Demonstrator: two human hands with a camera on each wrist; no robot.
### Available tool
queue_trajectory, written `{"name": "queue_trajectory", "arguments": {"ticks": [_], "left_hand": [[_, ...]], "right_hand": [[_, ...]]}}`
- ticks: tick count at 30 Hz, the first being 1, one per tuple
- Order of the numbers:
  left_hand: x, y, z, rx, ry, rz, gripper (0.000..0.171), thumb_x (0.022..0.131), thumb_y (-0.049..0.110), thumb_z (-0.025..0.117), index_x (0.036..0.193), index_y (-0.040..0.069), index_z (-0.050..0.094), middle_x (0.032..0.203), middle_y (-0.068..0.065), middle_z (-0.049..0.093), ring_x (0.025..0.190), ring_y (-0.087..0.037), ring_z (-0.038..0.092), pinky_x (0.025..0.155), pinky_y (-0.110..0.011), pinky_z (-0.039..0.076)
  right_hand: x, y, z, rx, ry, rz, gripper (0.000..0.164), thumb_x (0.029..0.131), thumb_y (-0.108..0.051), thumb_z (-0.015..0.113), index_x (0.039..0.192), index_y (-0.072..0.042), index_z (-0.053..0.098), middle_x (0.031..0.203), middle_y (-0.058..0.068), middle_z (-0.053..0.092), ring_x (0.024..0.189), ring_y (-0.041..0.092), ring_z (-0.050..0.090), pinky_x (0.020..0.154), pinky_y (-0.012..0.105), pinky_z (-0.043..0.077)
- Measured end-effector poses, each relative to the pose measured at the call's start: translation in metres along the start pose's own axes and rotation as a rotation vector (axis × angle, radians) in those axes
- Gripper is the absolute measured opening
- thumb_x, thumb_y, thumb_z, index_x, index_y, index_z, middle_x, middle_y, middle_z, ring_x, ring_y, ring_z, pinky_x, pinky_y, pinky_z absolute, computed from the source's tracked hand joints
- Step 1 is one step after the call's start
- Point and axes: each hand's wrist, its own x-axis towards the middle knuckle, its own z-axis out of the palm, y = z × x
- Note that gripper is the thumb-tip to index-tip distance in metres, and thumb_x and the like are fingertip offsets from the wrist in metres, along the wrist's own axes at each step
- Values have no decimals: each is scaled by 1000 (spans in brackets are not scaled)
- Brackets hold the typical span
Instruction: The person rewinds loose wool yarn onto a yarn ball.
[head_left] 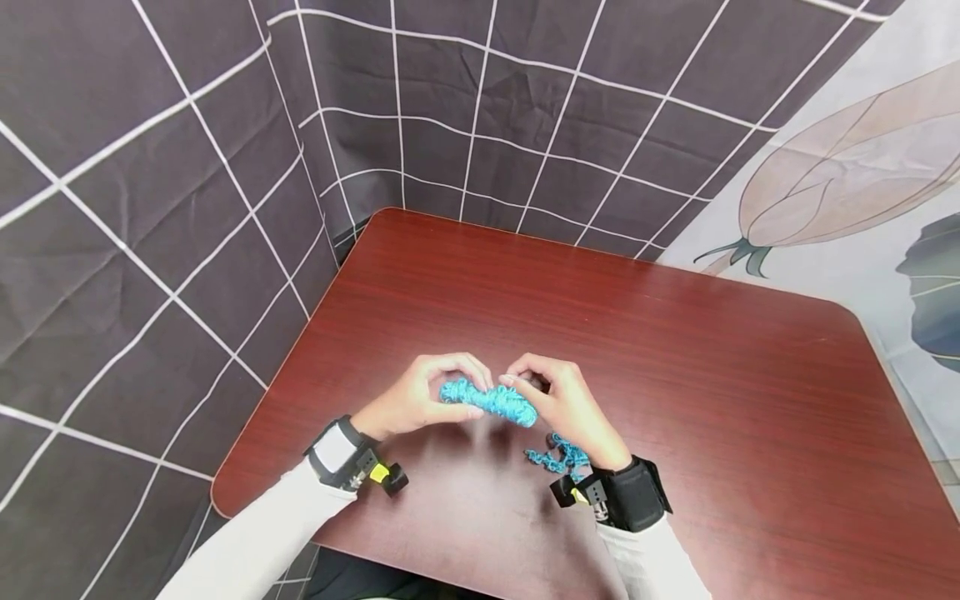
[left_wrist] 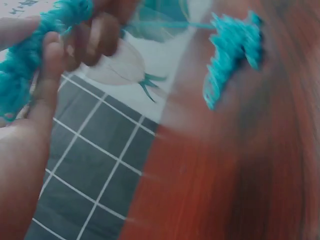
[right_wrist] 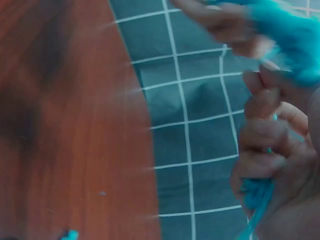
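Left hand (head_left: 408,402) clamped on blue yarn bundle (head_left: 512,406); right hand (head_left: 567,402) curled round strand (left_wrist: 170,23) just beside it. Strand runs to loose yarn (left_wrist: 227,47) on surface (head_left: 712,375).

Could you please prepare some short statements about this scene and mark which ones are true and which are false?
1. The left hand grips a blue yarn bundle over the table. True.
2. The table is white. False: the table is reddish brown.
3. In the left wrist view, a thin strand reaches the loose yarn. True.
4. The right hand lies flat on the table. False: the right hand is raised and curled round a thin strand.
5. Both sleeves are white. True.
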Motion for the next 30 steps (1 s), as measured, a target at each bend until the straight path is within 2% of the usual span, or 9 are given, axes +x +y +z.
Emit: {"name": "queue_trajectory", "arguments": {"ticks": [3, 7, 12, 14, 17, 19, 25, 28, 30], "left_hand": [[4, -2, 0, -58, 116, 34, 26, 76, -7, 75, 96, 4, 63, 101, -12, 64, 101, -28, 59, 92, -35, 51], [9, -1, 0, -9, 295, 35, 26, 76, -6, 76, 98, 3, 64, 104, -12, 64, 101, -27, 60, 92, -34, 51], [11, 0, 2, 186, 448, 15, 27, 75, -7, 76, 99, 0, 65, 101, -13, 65, 97, -22, 61, 89, -25, 49], [11, 3, 3, 301, 464, 1, 26, 75, -5, 77, 98, 1, 67, 100, -12, 67, 96, -21, 62, 88, -23, 48], [10, 11, 5, 433, 404, -23, 23, 75, -2, 78, 97, 2, 69, 99, -11, 69, 95, -21, 64, 87, -24, 47], [8, 17, 6, 434, 308, -27, 21, 76, -3, 77, 95, 2, 69, 99, -11, 69, 94, -21, 64, 86, -26, 48], [4, 21, 3, 188, 3, -19, 20, 78, -7, 72, 94, 3, 66, 97, -10, 68, 93, -19, 63, 83, -27, 52], [4, 15, 1, 64, -37, 18, 23, 77, -11, 71, 93, 4, 64, 98, -11, 67, 96, -20, 62, 84, -29, 52], [5, 11, 0, 4, -9, 42, 25, 76, -13, 71, 92, 4, 63, 98, -12, 65, 98, -22, 61, 86, -30, 51]], "right_hand": [[-2, 11, 9, -6, -30, -41, 12, 91, -8, 64, 93, -16, 71, 72, -5, 61, 64, 5, 51, 60, 21, 44], [-5, 9, 19, 13, -59, -10, 14, 97, -18, 57, 96, -15, 71, 72, -4, 60, 65, 5, 50, 62, 22, 44], [-8, -1, 22, 33, -64, 37, 24, 101, -28, 49, 85, -21, 66, 61, -8, 41, 53, 5, 36, 53, 22, 34], [-8, -4, 21, 29, -63, 25, 23, 100, -27, 51, 82, -23, 64, 63, -10, 44, 54, 5, 38, 53, 22, 35], [-8, -7, 16, 17, -51, 5, 20, 98, -25, 55, 79, -23, 62, 62, -11, 46, 54, 4, 39, 52, 22, 35], [-7, -9, 11, 11, -40, 7, 19, 97, -24, 57, 78, -22, 61, 62, -11, 46, 53, 4, 39, 52, 22, 35], [-4, -7, -2, 20, -6, 47, 16, 96, -29, 58, 83, -21, 63, 60, -8, 46, 52, 6, 40, 50, 22, 34], [-4, -3, -1, 31, 8, 46, 13, 96, -28, 59, 86, -21, 64, 63, -7, 50, 53, 7, 42, 51, 22, 35], [-4, 0, 1, 42, 13, 39, 9, 96, -22, 60, 88, -20, 64, 66, -6, 53, 54, 6, 42, 52, 22, 36]]}}
